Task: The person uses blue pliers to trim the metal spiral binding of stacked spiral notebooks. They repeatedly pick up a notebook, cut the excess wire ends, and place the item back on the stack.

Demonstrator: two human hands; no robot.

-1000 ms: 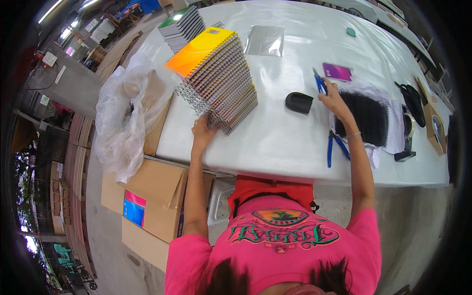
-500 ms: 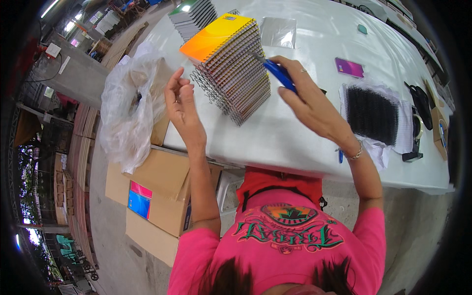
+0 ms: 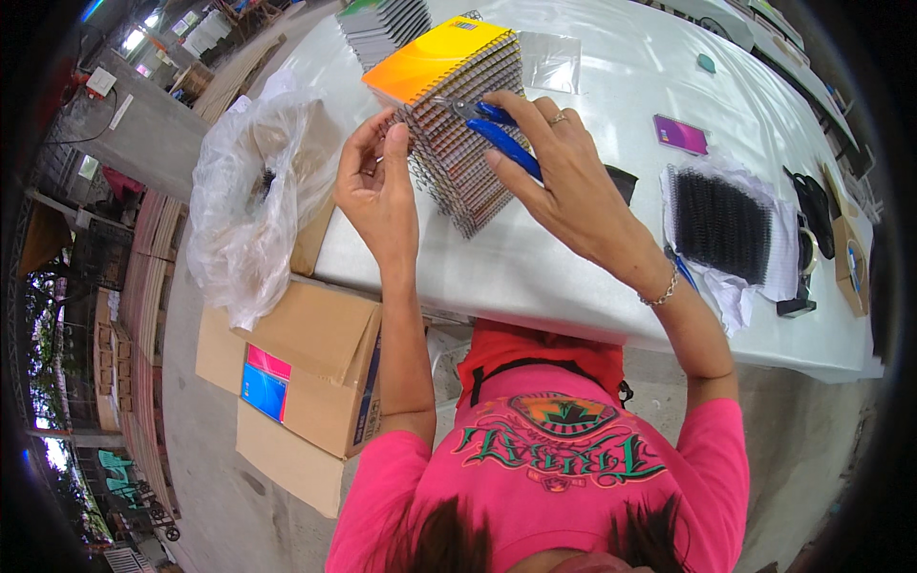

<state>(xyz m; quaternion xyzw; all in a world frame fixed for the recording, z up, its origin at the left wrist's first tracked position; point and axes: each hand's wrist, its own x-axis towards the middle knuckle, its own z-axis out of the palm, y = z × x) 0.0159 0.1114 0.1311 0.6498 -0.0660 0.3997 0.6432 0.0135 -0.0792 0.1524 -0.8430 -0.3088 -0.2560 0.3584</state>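
Note:
A tall stack of spiral notebooks [image 3: 444, 57] with a yellow-orange cover on top stands at the table's middle, its coiled spines towards me. Loose wire coil ends stick out along its left side. My left hand [image 3: 377, 186] is at the stack's left corner, fingers curled and thumb raised, pinched at a wire coil end; the exact contact is partly hidden. Blue-handled wire cutters [image 3: 516, 151] are in my right hand [image 3: 573, 177], handles spread apart. Their metal jaws are at the spines, near the upper notebooks.
Behind stands another stack of notebooks [image 3: 387, 33]. Clear plastic sheeting [image 3: 253, 191] heaps up at left, above an open cardboard box [image 3: 315, 334]. On the right are a purple notebook [image 3: 680, 135], black wire coils [image 3: 723, 226] on paper, and a tape roll [image 3: 810, 239].
The wire cutters in my right hand have moved left and their handles have spread. My left hand has come up to the coil ends, its fingers closing.

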